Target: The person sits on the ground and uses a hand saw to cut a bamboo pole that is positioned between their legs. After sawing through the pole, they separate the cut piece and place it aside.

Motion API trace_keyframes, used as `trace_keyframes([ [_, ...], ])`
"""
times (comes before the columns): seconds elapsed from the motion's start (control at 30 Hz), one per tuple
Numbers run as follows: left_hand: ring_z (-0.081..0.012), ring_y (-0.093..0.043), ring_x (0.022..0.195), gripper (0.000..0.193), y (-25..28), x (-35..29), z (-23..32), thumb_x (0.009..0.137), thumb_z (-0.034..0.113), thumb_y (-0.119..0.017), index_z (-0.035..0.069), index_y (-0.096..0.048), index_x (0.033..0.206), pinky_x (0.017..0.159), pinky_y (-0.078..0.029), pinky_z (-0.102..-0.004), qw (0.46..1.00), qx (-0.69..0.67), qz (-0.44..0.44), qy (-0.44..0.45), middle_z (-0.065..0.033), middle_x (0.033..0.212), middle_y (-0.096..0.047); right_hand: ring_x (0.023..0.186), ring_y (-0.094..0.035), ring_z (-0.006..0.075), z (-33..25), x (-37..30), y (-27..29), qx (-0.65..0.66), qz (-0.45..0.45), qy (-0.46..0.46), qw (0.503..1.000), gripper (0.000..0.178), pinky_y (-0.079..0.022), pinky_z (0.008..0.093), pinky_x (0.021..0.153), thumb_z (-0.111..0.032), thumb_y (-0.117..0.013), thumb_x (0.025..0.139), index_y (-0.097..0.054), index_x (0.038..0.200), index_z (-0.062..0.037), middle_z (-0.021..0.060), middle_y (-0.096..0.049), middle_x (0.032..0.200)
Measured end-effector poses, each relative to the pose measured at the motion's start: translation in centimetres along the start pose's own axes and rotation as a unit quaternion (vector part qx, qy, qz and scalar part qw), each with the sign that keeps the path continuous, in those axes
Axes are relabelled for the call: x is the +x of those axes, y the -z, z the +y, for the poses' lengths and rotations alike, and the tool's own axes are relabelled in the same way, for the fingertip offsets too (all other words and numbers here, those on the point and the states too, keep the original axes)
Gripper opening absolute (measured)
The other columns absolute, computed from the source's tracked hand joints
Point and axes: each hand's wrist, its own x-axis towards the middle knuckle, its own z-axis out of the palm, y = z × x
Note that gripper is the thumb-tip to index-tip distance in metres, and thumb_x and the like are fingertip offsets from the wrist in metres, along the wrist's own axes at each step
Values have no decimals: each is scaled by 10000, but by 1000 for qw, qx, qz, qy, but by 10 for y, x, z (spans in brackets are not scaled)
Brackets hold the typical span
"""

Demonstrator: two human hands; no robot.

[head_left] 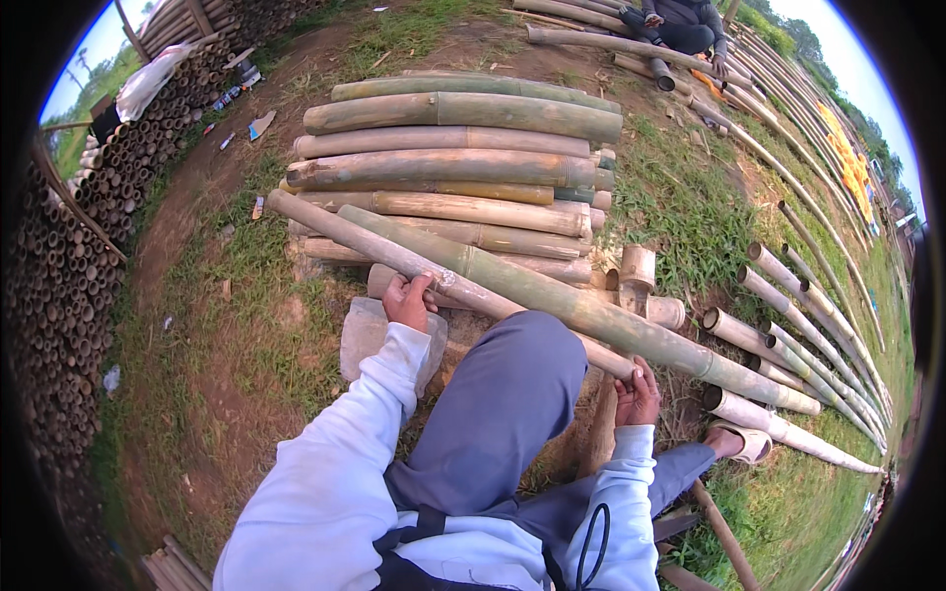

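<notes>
A slim, pale bamboo pole (350, 236) slants from the upper left down to the lower right, its middle partly hidden behind my raised knee. My left hand (409, 302) is closed around it left of the knee. Close to its lower right end, my right hand (638, 396) grips it with fingers and thumb. Just beyond, a thicker green bamboo pole (591, 313) lies at nearly the same slant. Both poles rest across a stack of cut bamboo lengths (443, 165). Short bamboo pieces (638, 268) stand and lie right of the stack, past the green pole.
A pale slab (365, 340) sits by my left forearm. Long bamboo poles (823, 330) fan out at the right. At the far left rises a big pile of bamboo (74, 286), cut ends showing. Another person (680, 28) sits at the top right among long poles.
</notes>
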Motion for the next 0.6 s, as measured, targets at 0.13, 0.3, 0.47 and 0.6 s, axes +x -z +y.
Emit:
trace_keyframes([
  [0.13,-107,-603,554,230,-36,-23,-3,875,185,-777,22,-617,846,441,-476,-244,995,54,-71,48,-61,736,-664,853,-701,161,-31,15,47,-58,52,33,996,325,-589,285,685,-129,-659,976,-617,1276,-11,66,-707,1040],
  [0.3,-123,-637,596,232,-46,-22,-13,893,222,-781,42,-644,840,477,-501,-259,988,81,-91,91,-60,783,-685,793,-690,162,-59,35,63,-141,62,28,988,305,-579,270,666,-150,-670,980,-629,1242,1,59,-701,991],
  [0.47,-131,-644,620,244,-45,-16,-10,912,260,-770,51,-647,885,503,-523,-261,982,62,-115,139,-79,838,-705,739,-650,136,-70,59,54,-163,41,63,984,286,-580,268,622,-131,-679,968,-633,1217,2,28,-659,910],
  [0.6,-133,-652,646,259,-53,-7,-17,932,281,-747,45,-638,932,521,-536,-263,978,84,-118,148,-94,867,-716,768,-653,138,-75,74,60,-186,48,22,981,296,-602,276,662,-100,-658,964,-613,1234,10,44,-654,905],
])
